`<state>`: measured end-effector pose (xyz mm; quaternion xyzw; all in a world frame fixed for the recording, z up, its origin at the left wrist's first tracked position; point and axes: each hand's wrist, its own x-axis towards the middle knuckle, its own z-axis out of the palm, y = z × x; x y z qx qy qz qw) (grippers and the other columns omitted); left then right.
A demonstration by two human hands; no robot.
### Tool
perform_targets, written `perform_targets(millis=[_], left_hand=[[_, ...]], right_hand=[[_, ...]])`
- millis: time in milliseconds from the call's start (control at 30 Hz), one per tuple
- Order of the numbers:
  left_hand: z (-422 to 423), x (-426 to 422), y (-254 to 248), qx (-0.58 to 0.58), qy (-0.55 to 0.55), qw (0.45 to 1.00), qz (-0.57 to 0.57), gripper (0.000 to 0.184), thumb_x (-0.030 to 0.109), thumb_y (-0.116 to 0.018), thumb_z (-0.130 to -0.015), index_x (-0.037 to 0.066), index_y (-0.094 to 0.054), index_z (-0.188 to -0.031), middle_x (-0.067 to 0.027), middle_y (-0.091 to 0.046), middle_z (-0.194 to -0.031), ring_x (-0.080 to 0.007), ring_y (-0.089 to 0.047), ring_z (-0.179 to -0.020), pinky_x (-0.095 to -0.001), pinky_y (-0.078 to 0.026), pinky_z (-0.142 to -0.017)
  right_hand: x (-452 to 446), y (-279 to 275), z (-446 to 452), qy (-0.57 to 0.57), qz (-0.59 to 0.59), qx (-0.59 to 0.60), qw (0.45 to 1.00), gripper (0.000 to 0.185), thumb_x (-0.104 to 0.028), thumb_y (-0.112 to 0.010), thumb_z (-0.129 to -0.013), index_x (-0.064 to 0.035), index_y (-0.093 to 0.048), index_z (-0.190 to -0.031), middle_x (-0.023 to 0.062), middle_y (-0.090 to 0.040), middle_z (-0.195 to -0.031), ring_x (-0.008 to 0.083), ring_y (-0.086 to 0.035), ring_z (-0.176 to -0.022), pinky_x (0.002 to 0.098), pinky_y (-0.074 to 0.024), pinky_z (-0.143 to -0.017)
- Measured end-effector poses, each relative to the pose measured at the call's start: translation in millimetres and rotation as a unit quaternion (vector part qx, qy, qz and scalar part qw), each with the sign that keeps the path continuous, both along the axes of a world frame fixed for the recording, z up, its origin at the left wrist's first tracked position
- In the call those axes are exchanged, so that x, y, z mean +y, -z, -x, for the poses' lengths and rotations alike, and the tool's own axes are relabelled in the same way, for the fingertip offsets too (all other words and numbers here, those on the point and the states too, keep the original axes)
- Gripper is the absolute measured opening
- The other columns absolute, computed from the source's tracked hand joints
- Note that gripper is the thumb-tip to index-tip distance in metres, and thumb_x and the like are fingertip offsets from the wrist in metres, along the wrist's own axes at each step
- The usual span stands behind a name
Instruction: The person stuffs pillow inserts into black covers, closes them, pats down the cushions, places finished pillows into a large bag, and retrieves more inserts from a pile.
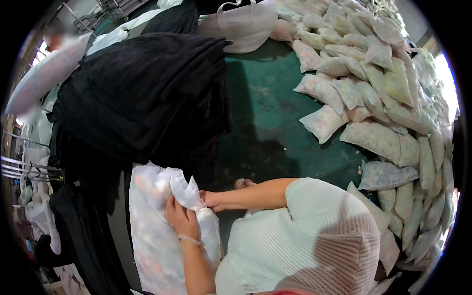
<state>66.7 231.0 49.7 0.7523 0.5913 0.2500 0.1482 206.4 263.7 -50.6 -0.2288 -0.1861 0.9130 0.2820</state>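
On my remote feed, a worker's right hand [211, 200] pinches the bunched edge of a plump, translucent white fabric sack [152, 241], which lies just beside a broad heap of soft black cloth [147, 93]. The left hand [183, 219] rests on the sack, fingers bent; I cannot tell whether it grips. Stuffed, pale pillow-shaped bags [368, 140] pile up beyond the green floor [265, 113].

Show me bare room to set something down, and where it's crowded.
Largely bare green floor lies between the stacked black cloth and piled pale stuffed cloth bags. Crowded: that pile, and the plump white cloth bag, touched by left hand and right hand.
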Motion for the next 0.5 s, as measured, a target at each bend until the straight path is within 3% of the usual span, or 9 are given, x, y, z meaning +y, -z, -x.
perform_targets(millis=[33,100,233,333,367,400,433,467,500], left_hand=[[7,-1,-1,-0.073,0.001,0.997,-0.024,0.052,0.020,-0.054,-0.086,-0.001,-0.051,-0.133,-0.0211,-0.049,-0.131,-0.0379,-0.044,-0.122,-0.0442,-0.032,-0.105],[28,-2,-2,-0.056,-0.006,0.998,-0.033,0.050,0.020,-0.052,-0.087,-0.001,-0.051,-0.133,-0.0204,-0.048,-0.131,-0.0376,-0.045,-0.121,-0.0435,-0.032,-0.105],[36,-11,2,-0.007,-0.013,1.000,-0.028,0.051,0.021,-0.054,-0.088,0.001,-0.050,-0.134,-0.0195,-0.048,-0.132,-0.0368,-0.045,-0.120,-0.0431,-0.033,-0.105],[22,-8,4,-0.017,-0.013,0.999,-0.050,0.047,0.021,-0.058,-0.087,0.002,-0.054,-0.130,-0.0195,-0.051,-0.127,-0.0371,-0.046,-0.118,-0.0440,-0.037,-0.101],[18,-8,4,-0.033,-0.015,0.997,-0.073,0.043,0.021,-0.058,-0.088,0.002,-0.057,-0.126,-0.0194,-0.053,-0.123,-0.0379,-0.048,-0.115,-0.0445,-0.040,-0.097],[15,-11,4,-0.037,-0.013,0.996,-0.076,0.043,0.021,-0.058,-0.088,0.002,-0.057,-0.126,-0.0194,-0.053,-0.123,-0.0379,-0.048,-0.115,-0.0445,-0.040,-0.097],[12,-14,5,0.020,-0.039,0.995,-0.086,0.034,0.022,-0.058,-0.089,0.001,-0.060,-0.116,-0.0179,-0.057,-0.116,-0.0372,-0.052,-0.107,-0.0440,-0.043,-0.089],[9,-16,5,0.078,-0.066,0.990,-0.096,0.027,0.022,-0.057,-0.090,0.001,-0.064,-0.106,-0.0164,-0.062,-0.108,-0.0365,-0.056,-0.099,-0.0434,-0.046,-0.081],[4,-17,2,0.076,-0.065,0.990,-0.099,0.027,0.022,-0.057,-0.090,0.001,-0.064,-0.106,-0.0164,-0.062,-0.108,-0.0365,-0.056,-0.099,-0.0434,-0.046,-0.081]], right_hand=[[-3,-2,6,0.026,0.076,0.019,0.997,0.030,-0.020,-0.063,-0.093,-0.0071,-0.061,-0.120,0.0034,-0.064,-0.118,0.0171,-0.060,-0.109,0.0357,-0.0458,-0.098],[0,-28,2,0.072,0.230,0.048,0.969,0.033,-0.025,-0.054,-0.098,-0.0070,-0.058,-0.125,0.0093,-0.060,-0.127,0.0232,-0.058,-0.114,0.0445,-0.0435,-0.103],[9,-9,-15,0.059,0.193,0.098,0.975,0.048,-0.039,-0.037,-0.101,-0.0078,-0.050,-0.135,0.0111,-0.052,-0.139,0.0275,-0.056,-0.119,0.0465,-0.0399,-0.106],[23,13,-52,-0.050,0.185,0.244,0.951,0.051,-0.040,-0.038,-0.101,-0.0075,-0.045,-0.139,0.0093,-0.044,-0.146,0.0278,-0.051,-0.125,0.0482,-0.0396,-0.106],[29,55,-48,-0.062,0.169,0.269,0.946,0.053,-0.041,-0.046,-0.098,-0.0090,-0.043,-0.141,0.0076,-0.042,-0.148,0.0258,-0.048,-0.128,0.0482,-0.0380,-0.107],[21,48,-53,-0.059,0.166,0.266,0.948,0.053,-0.041,-0.046,-0.098,-0.0090,-0.043,-0.141,0.0076,-0.042,-0.148,0.0258,-0.048,-0.128,0.0482,-0.0380,-0.107],[9,40,-60,-0.101,0.023,0.103,0.989,0.053,-0.039,-0.050,-0.097,-0.0101,-0.043,-0.141,0.0069,-0.044,-0.146,0.0242,-0.047,-0.128,0.0477,-0.0364,-0.108],[0,32,-62,-0.138,-0.121,-0.065,0.981,0.054,-0.038,-0.055,-0.096,-0.0112,-0.043,-0.141,0.0062,-0.047,-0.143,0.0225,-0.046,-0.128,0.0472,-0.0349,-0.109],[-7,30,-54,-0.098,-0.088,-0.012,0.991,0.050,-0.035,-0.059,-0.095,-0.0138,-0.047,-0.138,0.0036,-0.051,-0.139,0.0178,-0.048,-0.125,0.0427,-0.0374,-0.107]])
